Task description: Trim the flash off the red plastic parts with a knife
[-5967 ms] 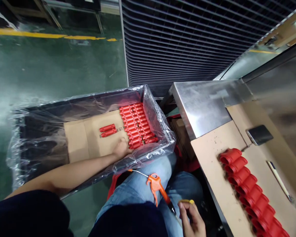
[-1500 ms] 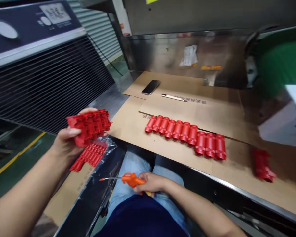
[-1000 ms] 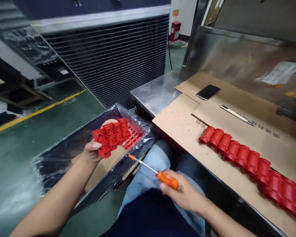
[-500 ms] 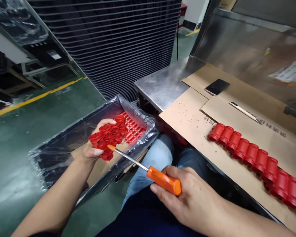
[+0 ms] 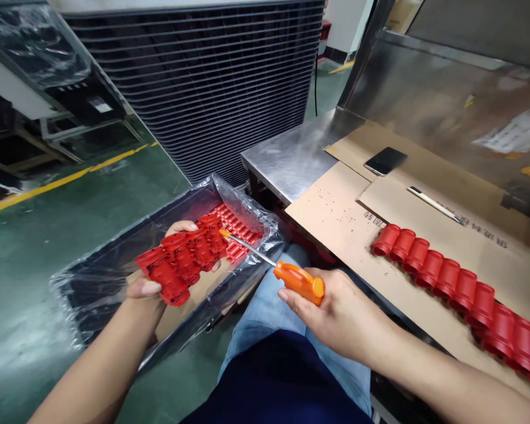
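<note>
A dark crate (image 5: 103, 294) wrapped in loose clear plastic is serving as the reference for everything here. Over the crate, the left hand (image 5: 145, 288) is curling around a bundle of red hollow pieces (image 5: 181, 259), its thumb pressing along the near end and its fingers gripping from behind; the bundle is facing its ribbed, open sides toward the camera. Inside the crate, at its far right end, slim red parts (image 5: 242, 232) are lying packed in rows, and brown cardboard (image 5: 179, 315) is covering part of its bottom.

To the right of the crate, the right hand (image 5: 335, 309) is closing around an orange air gun (image 5: 298, 281). The gun's metal nozzle is extending back over the crate's right side, its orange tip (image 5: 224, 234) ending at the right edge of the bundle; whether the two are touching is hard to tell.

Farther right of the crate, a metal bench (image 5: 287, 162) is carrying cardboard sheets (image 5: 331, 203), a diagonal row of red tubular pieces (image 5: 446, 280), a dark phone (image 5: 385, 161) and a slim, pale-handled tool (image 5: 437, 205). Behind the crate, a black ribbed stack (image 5: 207, 88) is rising
</note>
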A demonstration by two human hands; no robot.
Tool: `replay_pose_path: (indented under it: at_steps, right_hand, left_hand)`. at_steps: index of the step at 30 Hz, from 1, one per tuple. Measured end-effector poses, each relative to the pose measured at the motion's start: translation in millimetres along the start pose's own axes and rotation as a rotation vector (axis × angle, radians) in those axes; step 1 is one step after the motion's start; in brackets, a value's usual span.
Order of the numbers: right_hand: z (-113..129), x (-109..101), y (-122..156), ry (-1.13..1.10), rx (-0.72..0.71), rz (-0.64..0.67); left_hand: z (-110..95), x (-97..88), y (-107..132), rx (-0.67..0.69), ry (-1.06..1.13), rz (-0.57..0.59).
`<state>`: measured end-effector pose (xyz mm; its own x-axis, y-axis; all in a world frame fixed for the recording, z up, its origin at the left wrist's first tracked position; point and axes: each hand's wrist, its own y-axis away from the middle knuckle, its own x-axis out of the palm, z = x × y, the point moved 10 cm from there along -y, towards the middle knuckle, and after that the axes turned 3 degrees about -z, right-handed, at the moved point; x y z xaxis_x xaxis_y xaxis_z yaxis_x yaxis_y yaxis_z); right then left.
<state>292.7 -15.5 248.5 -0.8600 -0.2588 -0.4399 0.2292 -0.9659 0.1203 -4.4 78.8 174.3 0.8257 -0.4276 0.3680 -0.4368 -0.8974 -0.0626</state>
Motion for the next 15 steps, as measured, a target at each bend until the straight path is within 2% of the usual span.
replay_pose_path:
  at_steps: [3, 8, 15]
  right_hand:
    - [-1.8, -2.6, -5.9, 0.036, 0.057, 0.011]
    - [-4.3, -1.0, -9.5, 0.074, 0.086, 0.030]
    - [-12.2, 17.6, -4.0, 0.124, 0.122, 0.124]
  left_hand:
    - [-9.9, 7.3, -0.4, 0.054, 0.041, 0.072]
    - [-21.5, 16.6, 0.3, 0.116, 0.075, 0.037]
    - [-25.9, -5.2, 2.8, 0.151, 0.134, -0.091]
